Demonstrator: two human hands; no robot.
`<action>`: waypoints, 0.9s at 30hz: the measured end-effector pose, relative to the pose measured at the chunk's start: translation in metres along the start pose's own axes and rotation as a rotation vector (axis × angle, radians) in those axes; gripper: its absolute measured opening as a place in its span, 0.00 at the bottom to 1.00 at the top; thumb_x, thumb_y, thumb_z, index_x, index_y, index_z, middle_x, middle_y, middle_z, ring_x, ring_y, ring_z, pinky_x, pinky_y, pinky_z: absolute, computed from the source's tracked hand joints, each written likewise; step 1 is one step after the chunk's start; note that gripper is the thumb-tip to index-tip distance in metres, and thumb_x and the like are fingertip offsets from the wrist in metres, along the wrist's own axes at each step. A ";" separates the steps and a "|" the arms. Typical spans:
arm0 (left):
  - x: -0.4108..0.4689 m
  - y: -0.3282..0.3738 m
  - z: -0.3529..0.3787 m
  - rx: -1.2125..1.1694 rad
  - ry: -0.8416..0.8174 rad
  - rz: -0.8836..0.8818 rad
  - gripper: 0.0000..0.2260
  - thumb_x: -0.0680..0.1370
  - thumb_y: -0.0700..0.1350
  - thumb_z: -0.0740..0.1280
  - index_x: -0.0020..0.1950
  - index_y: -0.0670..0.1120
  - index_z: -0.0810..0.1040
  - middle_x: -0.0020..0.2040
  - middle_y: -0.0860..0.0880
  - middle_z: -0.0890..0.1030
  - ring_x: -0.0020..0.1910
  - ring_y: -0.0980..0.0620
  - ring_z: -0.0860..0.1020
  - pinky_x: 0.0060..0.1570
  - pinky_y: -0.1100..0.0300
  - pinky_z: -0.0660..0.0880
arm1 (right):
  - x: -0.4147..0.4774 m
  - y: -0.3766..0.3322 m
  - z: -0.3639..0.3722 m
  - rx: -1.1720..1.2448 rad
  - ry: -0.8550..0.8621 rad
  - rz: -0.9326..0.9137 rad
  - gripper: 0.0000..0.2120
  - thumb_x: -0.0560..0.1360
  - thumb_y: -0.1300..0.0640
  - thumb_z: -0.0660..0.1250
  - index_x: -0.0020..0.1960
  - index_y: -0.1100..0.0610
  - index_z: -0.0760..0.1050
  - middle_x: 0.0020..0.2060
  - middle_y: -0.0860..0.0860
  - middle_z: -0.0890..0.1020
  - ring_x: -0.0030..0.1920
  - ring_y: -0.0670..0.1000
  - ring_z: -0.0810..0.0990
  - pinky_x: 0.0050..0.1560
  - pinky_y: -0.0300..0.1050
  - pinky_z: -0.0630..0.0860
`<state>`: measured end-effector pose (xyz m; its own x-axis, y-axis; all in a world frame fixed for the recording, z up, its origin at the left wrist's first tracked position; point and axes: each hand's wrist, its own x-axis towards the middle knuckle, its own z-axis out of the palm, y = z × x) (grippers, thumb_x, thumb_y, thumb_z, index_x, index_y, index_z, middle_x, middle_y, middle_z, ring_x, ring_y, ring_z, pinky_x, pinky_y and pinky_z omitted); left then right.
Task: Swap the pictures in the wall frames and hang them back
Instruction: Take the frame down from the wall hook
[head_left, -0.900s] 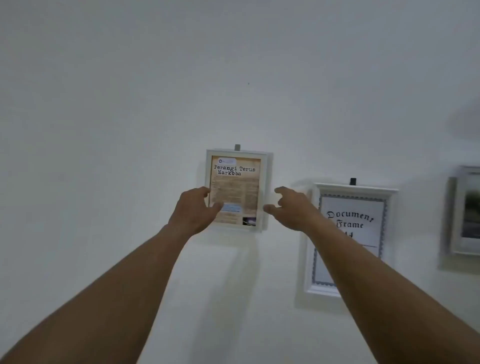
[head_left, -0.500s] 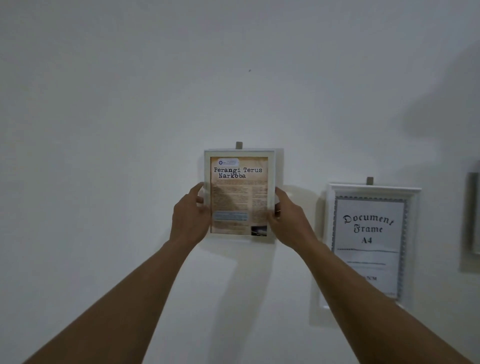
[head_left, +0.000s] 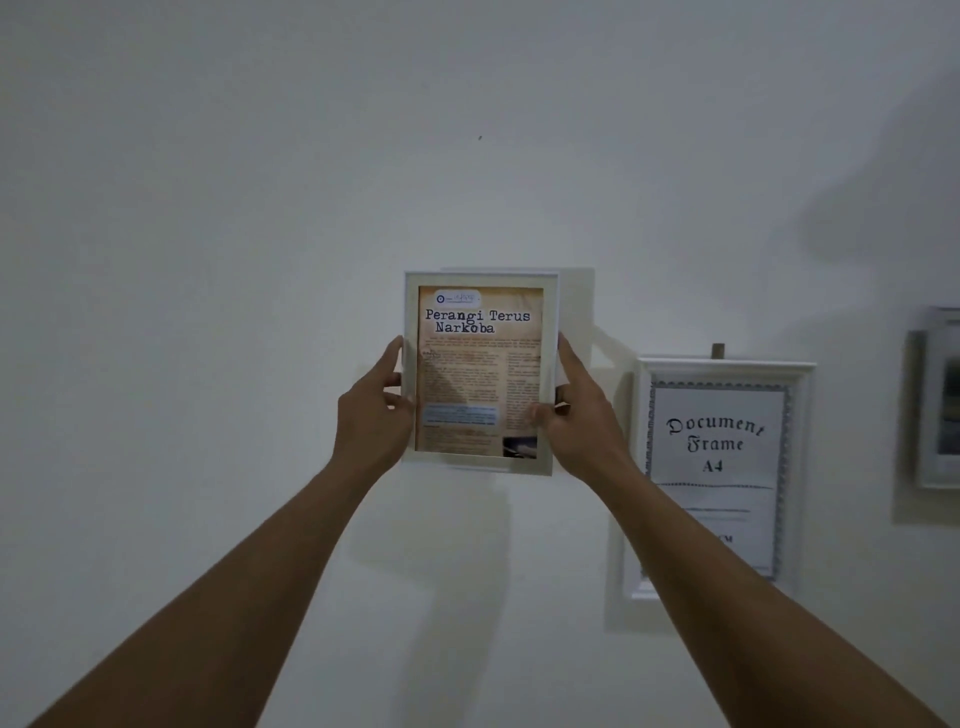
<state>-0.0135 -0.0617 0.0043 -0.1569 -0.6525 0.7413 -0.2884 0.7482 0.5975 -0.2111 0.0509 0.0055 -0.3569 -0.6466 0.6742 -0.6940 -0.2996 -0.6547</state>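
A small white frame (head_left: 480, 278) with a brown poster reading "Perangi Terus Narkoba" is held in front of the white wall. My left hand (head_left: 371, 415) grips its left edge and my right hand (head_left: 579, 415) grips its right edge. The frame stands slightly off the wall and casts a shadow behind it; its wall hook is hidden. To the right hangs a larger white frame (head_left: 724, 366) holding a sheet that reads "Document Frame A4", under a small hook (head_left: 718, 349).
A third frame (head_left: 940, 400) hangs at the far right edge, blurred and cut off. A tiny dark mark (head_left: 480, 137) sits on the wall above the held frame. The wall (head_left: 208, 260) to the left is bare.
Both hands went from reaching beside the small frame to gripping its edges. The frame has come up and off the wall, and its hook no longer shows above it.
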 end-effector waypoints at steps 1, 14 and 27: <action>-0.004 0.006 -0.002 -0.012 -0.007 -0.003 0.30 0.79 0.39 0.63 0.77 0.57 0.59 0.57 0.52 0.77 0.49 0.53 0.78 0.37 0.73 0.72 | -0.006 -0.002 -0.007 0.007 -0.001 0.011 0.44 0.78 0.64 0.67 0.77 0.32 0.44 0.48 0.48 0.81 0.47 0.45 0.83 0.38 0.33 0.76; -0.173 0.081 0.005 -0.299 -0.247 -0.247 0.32 0.78 0.37 0.66 0.74 0.65 0.61 0.59 0.52 0.77 0.61 0.49 0.76 0.54 0.45 0.79 | -0.159 0.022 -0.106 0.166 -0.166 0.090 0.46 0.74 0.68 0.70 0.76 0.34 0.52 0.53 0.44 0.81 0.49 0.42 0.83 0.38 0.36 0.80; -0.382 0.036 0.074 -0.496 -0.450 -0.807 0.29 0.78 0.35 0.66 0.73 0.60 0.67 0.53 0.49 0.85 0.49 0.48 0.84 0.52 0.45 0.80 | -0.356 0.143 -0.112 0.189 -0.194 0.574 0.34 0.76 0.67 0.69 0.73 0.40 0.62 0.43 0.56 0.81 0.39 0.46 0.85 0.41 0.45 0.82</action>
<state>-0.0337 0.2059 -0.2794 -0.4565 -0.8880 -0.0545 -0.0601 -0.0303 0.9977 -0.2533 0.3171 -0.2893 -0.5074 -0.8510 0.1352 -0.2969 0.0253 -0.9546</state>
